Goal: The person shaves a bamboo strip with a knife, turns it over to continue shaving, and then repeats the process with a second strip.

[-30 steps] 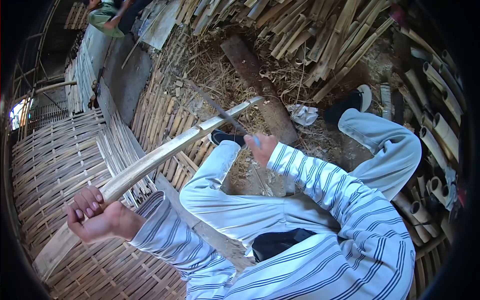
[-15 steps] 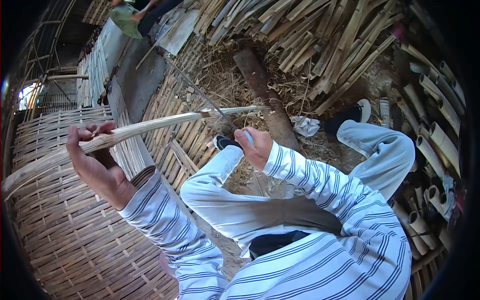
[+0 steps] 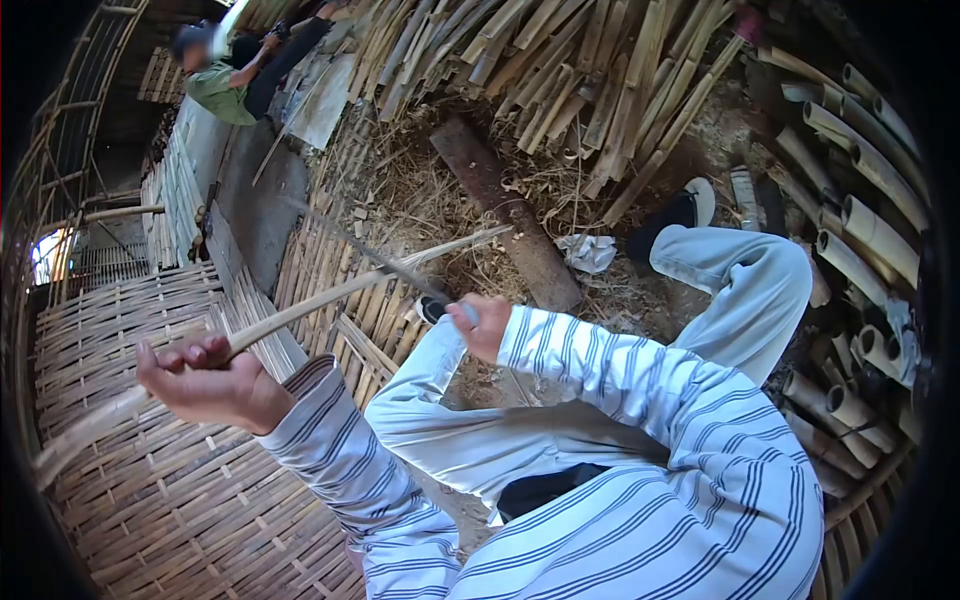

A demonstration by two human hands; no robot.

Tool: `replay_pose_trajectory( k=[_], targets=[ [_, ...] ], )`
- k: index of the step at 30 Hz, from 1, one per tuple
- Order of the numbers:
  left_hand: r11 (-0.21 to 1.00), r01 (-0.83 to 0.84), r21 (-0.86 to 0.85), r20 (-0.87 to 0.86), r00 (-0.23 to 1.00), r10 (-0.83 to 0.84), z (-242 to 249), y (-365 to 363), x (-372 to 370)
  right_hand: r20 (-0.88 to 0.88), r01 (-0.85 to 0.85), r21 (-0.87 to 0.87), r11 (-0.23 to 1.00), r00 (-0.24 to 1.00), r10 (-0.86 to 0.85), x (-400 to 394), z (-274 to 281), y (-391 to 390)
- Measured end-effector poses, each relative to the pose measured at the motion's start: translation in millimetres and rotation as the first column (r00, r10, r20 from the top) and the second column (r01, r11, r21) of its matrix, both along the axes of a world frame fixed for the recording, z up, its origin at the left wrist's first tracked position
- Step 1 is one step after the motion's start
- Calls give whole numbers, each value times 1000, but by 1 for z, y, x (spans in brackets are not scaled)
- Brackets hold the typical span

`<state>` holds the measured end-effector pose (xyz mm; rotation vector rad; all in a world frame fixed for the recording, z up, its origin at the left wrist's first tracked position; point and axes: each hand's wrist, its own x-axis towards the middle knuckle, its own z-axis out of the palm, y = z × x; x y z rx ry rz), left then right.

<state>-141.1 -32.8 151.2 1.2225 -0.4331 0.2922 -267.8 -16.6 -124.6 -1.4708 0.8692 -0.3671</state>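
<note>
Well apart, left hand snug round bamboo strip, right hand round knife, blade past strip's edge.

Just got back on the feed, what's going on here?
A seated person in a striped shirt has a long bamboo strip in the left hand and a knife in the right hand. The blade crosses the strip in this view; whether it's cutting isn't clear. The strip's far end reaches the dark plank, among loose shavings. Another person sits farther back.
</note>
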Motion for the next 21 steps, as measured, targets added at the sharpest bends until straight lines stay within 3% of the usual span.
replay_pose_trajectory(
  k=[1, 2, 3, 4, 5, 9, 10, 13, 14, 16, 17, 19, 21],
  targets=[
    [1000, -28, 5, 8, 1000, 28, -1, 1, 1, -99, 32, 77, 996, 995, -25, -3, -21, -3],
    [998, -60, 6, 17, 998, 59, -3, 4, 5, -138, 104, -34, 994, 984, -108, 3, -63, -5],
    [995, -96, 3, 26, 995, 96, -5, 9, 9, -236, -10, 94, 996, 971, 32, -5, -69, -26],
    [996, -79, 29, 67, 995, 77, -7, 13, 13, -358, 115, 166, 979, 932, -49, 3, -119, -25],
    [998, -62, 30, 72, 996, 60, -6, 13, 14, -438, 144, 197, 970, 898, -44, -8, -115, -28],
    [997, -70, 26, 57, 996, 68, -8, 7, 11, -144, -23, -17, 1000, 989, 21, -1, -86, -16],
    [998, -63, 17, 73, 995, 62, -10, 5, 14, -198, -77, -6, 997, 977, 74, -11, -41, -24],
    [996, -84, 9, 92, 992, 83, -11, 5, 17, -234, -15, 18, 1000, 972, 19, -7, -64, -17],
    [992, -126, 6, 90, 988, 125, -11, 4, 17, -297, 49, 37, 998, 954, -36, -7, -78, -23],
    [989, -145, 1, 87, 986, 145, -10, 7, 20, -450, 101, 213, 972, 893, 6, -3, -170, -32],
    [993, -120, 2, 85, 989, 119, -11, 13, 24, -528, 193, 277, 941, 849, -19, -16, -168, -36],
    [997, -75, -11, 95, 993, 76, -13, 9, 36, -552, 119, 120, 986, 833, -33, -7, -219, -27],
    [996, -89, 11, 102, 991, 88, -14, 15, 44, -450, 81, 215, 973, 893, 25, -10, -129, -37]
  ],
)
